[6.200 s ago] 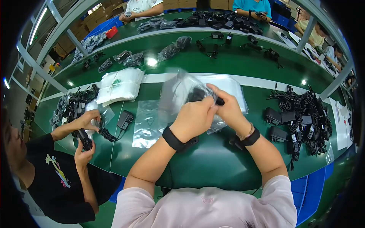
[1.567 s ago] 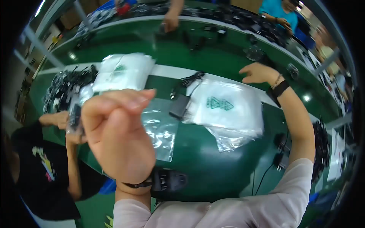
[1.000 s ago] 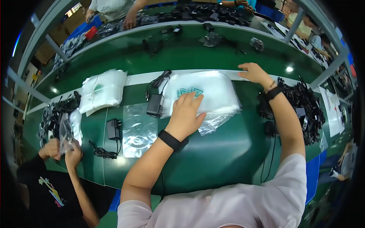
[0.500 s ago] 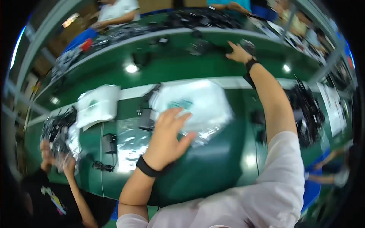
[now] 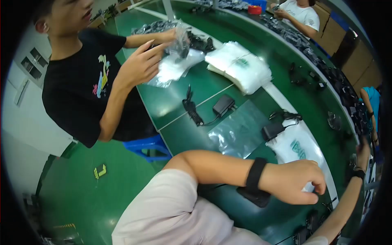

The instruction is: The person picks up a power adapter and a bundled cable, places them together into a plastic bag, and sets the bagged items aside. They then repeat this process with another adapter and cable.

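My left hand (image 5: 296, 179) is over the near end of a stack of clear plastic bags with green print (image 5: 300, 143). Its fingers curl in toward the thumb; a whitish patch shows in the gap, and I cannot tell whether the hand grips it. My right hand (image 5: 362, 153) is stretched out at the far right, smeared by motion, beside a small dark item (image 5: 353, 161). A black power adapter (image 5: 272, 131) with its cable rests on the bag stack. Left of it, a single clear bag (image 5: 239, 130) lies flat, and another black adapter (image 5: 223, 105) has its cable trailing.
At left, a co-worker in a black shirt (image 5: 77, 81) handles a clear bag with something dark inside (image 5: 179, 43). A thicker bag stack (image 5: 239, 67) lies farther along the green table. Black items line the raised shelf, with other people beyond. A blue stool (image 5: 149, 146) stands below.
The view has swung left, bringing the co-worker closer into sight. My left hand, spread on the bags before, has its fingers curled now. My right arm is still stretched out.
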